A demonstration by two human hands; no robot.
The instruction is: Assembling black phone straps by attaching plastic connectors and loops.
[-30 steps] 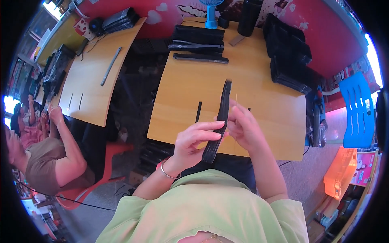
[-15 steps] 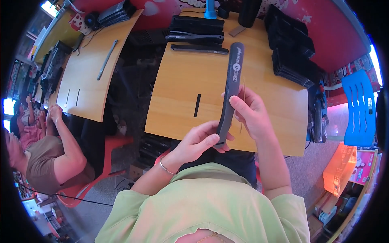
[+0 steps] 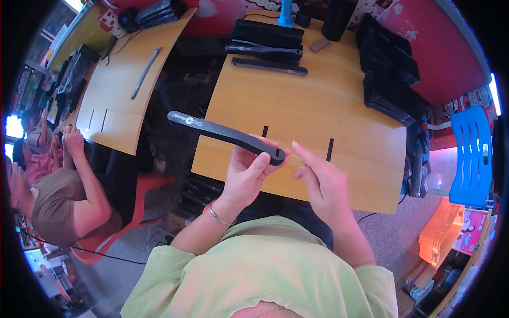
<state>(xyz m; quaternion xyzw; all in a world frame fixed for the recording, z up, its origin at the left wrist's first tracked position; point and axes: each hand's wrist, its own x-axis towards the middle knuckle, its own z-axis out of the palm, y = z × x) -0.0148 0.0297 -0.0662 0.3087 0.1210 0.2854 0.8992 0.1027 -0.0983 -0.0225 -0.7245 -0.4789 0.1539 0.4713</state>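
My left hand (image 3: 248,172) is closed on one end of a dark grey strap (image 3: 225,133), thumb on top near the hole in its rounded end. The strap's other end stretches left past the table edge, pale print facing up. Just right of that holed end is my right hand (image 3: 324,185), its index finger stretched toward the strap, apart from it. A thin tan stick seems to lie between its fingers, but is barely visible. On the tabletop lie two short black strips, one (image 3: 265,131) behind my left hand, the other (image 3: 331,150) beyond my right.
Stacks of dark straps (image 3: 268,34) lie at the table's back left, with a single strap (image 3: 269,67) before them. Black folded stacks (image 3: 389,98) line the right side. A small brown block (image 3: 319,44) sits at the back. Leftward, a person (image 3: 71,206) sits at another table (image 3: 119,100).
The strap has swung from upright to pointing left, and my left hand has turned with it. My right hand has let go of the strap and moved slightly down.
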